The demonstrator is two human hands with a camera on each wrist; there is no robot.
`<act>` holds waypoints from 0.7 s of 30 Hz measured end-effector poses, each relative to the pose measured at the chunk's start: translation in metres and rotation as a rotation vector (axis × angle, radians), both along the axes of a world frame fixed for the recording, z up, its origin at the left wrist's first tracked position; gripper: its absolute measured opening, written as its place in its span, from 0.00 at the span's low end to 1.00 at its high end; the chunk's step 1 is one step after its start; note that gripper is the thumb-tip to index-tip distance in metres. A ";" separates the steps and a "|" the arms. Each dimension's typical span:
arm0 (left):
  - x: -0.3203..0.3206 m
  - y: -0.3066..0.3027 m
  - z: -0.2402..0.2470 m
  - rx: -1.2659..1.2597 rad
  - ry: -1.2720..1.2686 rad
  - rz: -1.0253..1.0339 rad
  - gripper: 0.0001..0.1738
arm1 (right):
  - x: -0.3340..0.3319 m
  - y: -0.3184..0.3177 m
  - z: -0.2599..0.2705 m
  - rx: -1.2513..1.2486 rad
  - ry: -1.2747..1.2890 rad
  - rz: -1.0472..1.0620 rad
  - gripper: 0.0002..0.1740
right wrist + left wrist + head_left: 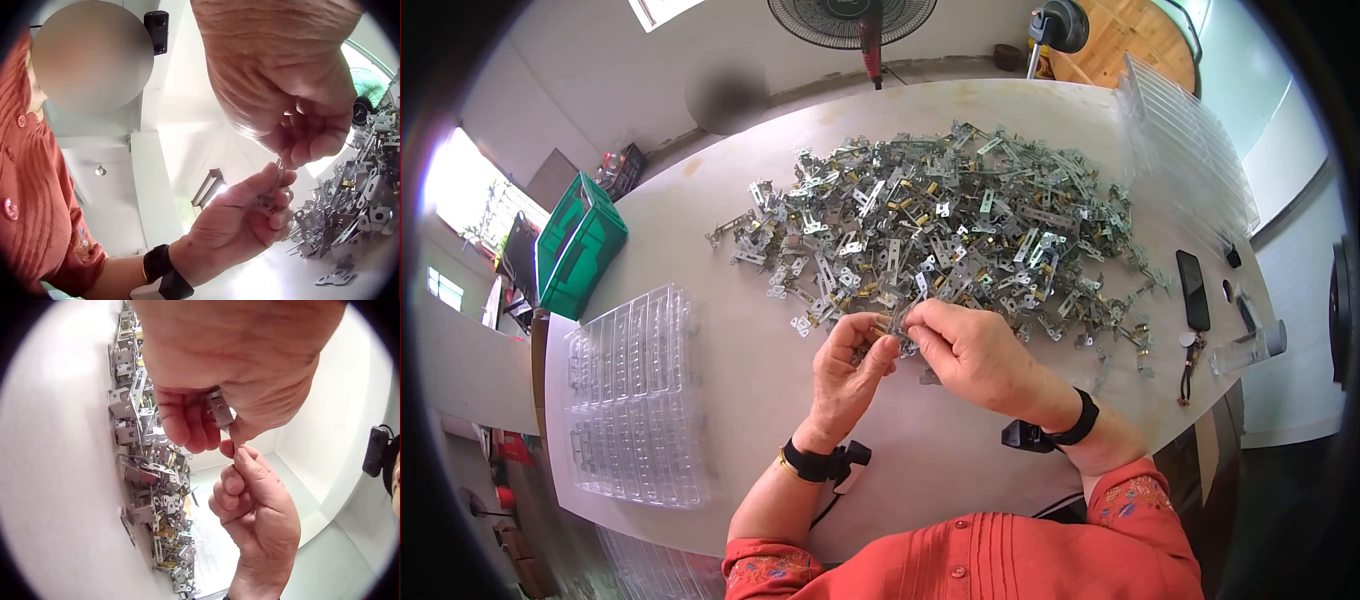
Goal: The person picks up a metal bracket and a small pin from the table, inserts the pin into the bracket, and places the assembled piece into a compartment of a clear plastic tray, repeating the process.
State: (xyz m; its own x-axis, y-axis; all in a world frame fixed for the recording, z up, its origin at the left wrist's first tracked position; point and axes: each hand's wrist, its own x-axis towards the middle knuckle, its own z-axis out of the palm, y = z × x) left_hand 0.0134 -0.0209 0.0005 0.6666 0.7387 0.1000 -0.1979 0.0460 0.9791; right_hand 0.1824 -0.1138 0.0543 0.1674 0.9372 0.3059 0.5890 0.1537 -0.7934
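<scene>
My left hand (852, 368) grips a small silver metal bracket (220, 410) with slots and holes, the fingers curled around it. Just to its right, my right hand (970, 350) has thumb and forefinger pinched at the bracket's upper end. In the right wrist view, a thin metal edge (279, 170) runs up from the left fingers to the right fingertips. Both hands are held close together in front of a large heap of metal brackets (960, 225), silver with some brass-coloured parts. The palms and curled fingers hide much of the held piece.
Clear plastic trays (635, 400) lie on the table (770, 510) at left, with more trays (1190, 140) stacked at back right. A green crate (580, 245) stands at the left edge. On the right lie a phone (1193, 290) and a clear bottle (1250, 348).
</scene>
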 end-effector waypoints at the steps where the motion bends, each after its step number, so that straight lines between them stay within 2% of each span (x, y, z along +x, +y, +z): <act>1: 0.000 0.000 -0.002 0.049 0.028 0.011 0.13 | -0.001 -0.001 0.000 0.000 0.000 0.000 0.04; 3: 0.000 -0.001 -0.003 0.098 0.056 0.022 0.13 | -0.003 -0.002 0.001 -0.093 0.009 0.020 0.05; 7: 0.000 -0.002 0.000 0.155 0.103 0.011 0.13 | -0.001 -0.001 0.009 -0.063 -0.012 -0.064 0.05; 9: 0.000 -0.002 0.000 0.182 0.130 0.000 0.14 | 0.001 -0.003 0.014 -0.153 0.020 0.039 0.05; 13: 0.001 -0.002 -0.001 0.176 0.095 0.024 0.13 | 0.003 -0.002 0.008 -0.137 0.015 0.081 0.05; 19: 0.000 -0.001 -0.002 0.173 0.086 0.081 0.13 | 0.015 -0.003 0.015 -0.148 -0.043 0.017 0.06; 21: 0.001 0.000 -0.003 0.164 0.079 0.092 0.13 | 0.019 -0.001 0.015 -0.146 0.077 -0.038 0.05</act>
State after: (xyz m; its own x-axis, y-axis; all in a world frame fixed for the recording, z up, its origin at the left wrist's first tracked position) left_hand 0.0145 -0.0212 -0.0027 0.6076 0.7750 0.1740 -0.1160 -0.1301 0.9847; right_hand 0.2014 -0.1147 0.0696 0.2212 0.9634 0.1515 0.5291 0.0119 -0.8485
